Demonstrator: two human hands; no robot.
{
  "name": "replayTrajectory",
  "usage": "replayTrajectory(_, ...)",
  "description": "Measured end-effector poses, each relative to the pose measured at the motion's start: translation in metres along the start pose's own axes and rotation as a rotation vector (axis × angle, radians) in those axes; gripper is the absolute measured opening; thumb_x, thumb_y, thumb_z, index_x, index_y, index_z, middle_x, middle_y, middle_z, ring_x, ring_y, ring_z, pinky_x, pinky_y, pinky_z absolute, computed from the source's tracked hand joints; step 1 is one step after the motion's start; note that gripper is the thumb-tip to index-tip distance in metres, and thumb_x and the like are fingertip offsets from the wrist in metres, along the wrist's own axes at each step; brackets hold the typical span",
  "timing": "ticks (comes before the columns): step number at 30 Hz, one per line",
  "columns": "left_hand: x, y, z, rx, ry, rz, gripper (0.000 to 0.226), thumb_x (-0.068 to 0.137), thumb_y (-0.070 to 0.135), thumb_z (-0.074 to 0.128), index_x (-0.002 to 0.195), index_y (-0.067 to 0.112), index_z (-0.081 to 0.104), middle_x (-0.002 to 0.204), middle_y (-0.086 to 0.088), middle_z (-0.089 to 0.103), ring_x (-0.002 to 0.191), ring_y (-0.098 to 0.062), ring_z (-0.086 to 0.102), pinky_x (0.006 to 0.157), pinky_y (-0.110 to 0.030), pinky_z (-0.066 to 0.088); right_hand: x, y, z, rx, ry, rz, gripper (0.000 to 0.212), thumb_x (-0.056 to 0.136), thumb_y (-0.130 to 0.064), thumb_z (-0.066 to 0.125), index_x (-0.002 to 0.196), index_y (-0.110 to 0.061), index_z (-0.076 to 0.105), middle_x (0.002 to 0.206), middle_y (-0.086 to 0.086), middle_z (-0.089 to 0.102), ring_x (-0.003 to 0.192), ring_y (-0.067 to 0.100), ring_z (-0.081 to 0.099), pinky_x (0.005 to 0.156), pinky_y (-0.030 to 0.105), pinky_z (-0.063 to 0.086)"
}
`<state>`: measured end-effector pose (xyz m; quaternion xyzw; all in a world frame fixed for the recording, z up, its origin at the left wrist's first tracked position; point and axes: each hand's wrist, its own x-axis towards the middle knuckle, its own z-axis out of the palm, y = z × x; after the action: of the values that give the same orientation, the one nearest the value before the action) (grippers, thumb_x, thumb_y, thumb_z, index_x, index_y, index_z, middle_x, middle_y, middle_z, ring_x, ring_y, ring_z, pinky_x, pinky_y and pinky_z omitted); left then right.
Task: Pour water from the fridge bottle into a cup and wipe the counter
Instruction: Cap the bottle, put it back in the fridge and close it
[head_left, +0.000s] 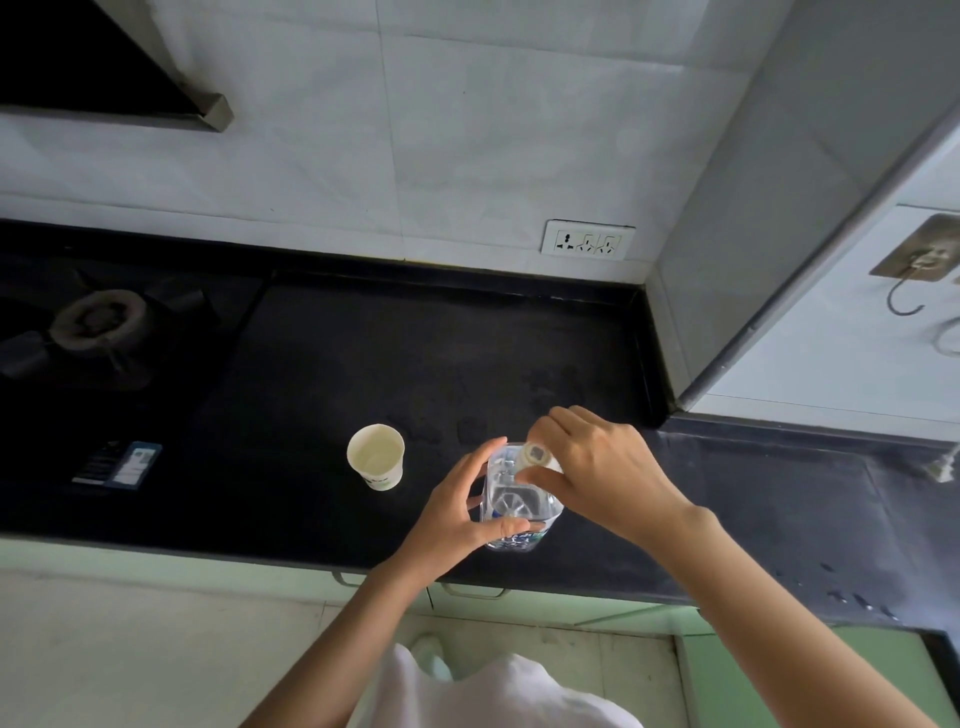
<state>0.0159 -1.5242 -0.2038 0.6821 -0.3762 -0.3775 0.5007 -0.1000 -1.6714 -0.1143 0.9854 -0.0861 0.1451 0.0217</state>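
Bottle (521, 501): a clear plastic water bottle is seen standing upright on the black counter (415, 338), near its front edge, at about 5 o'clock from the frame centre.
Cap (535, 455): a pale cap is seen at the bottle's neck; whether it is screwed on or loose cannot be told.
Left hand (457, 512): the bottle's body is grasped from its 9 o'clock side, thumb and fingers curled round it.
Right hand (597, 467): the grip is closed on the cap, fingertips pinched round it from the 3 o'clock side.
Cup (376, 456): a pale paper cup is seen upright on the counter at the bottle's 9 o'clock, near but apart from it; some liquid appears to lie in its bottom.
Counter surface: wet marks (467, 415) are noted at 12 o'clock from the bottle.
Gas burner (98, 322): set into the counter at far 9 o'clock.
Wall socket (588, 240): mounted on the tiled wall at 1 o'clock.
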Motion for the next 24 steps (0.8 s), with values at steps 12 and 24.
replayTrajectory(12, 0.002, -0.001, -0.001, 0.015, 0.003, 0.005, 0.082, 0.069, 0.033, 0.084, 0.135, 0.052, 0.038, 0.138, 0.017, 0.046, 0.127, -0.003, 0.047, 0.102, -0.036, 0.048, -0.008, 0.016, 0.0, 0.571, -0.234, -0.044, 0.044, 0.09, -0.003, 0.061, 0.13, -0.02, 0.057, 0.122, -0.006, 0.054, 0.099, 0.005, 0.057, 0.082, 0.012, 0.047)
replayTrajectory(24, 0.0, -0.004, 0.004, -0.012, 0.02, 0.008, 0.081, 0.069, 0.04, 0.082, 0.136, 0.05, 0.037, 0.139, 0.016, 0.046, 0.126, -0.007, 0.05, 0.1, -0.034, 0.05, -0.01, 0.005, 0.016, 0.253, 0.036, 0.072, 0.039, 0.089, -0.055, 0.05, 0.095, -0.016, 0.057, 0.088, -0.007, 0.055, 0.053, 0.008, 0.047, 0.039, 0.026, 0.045)
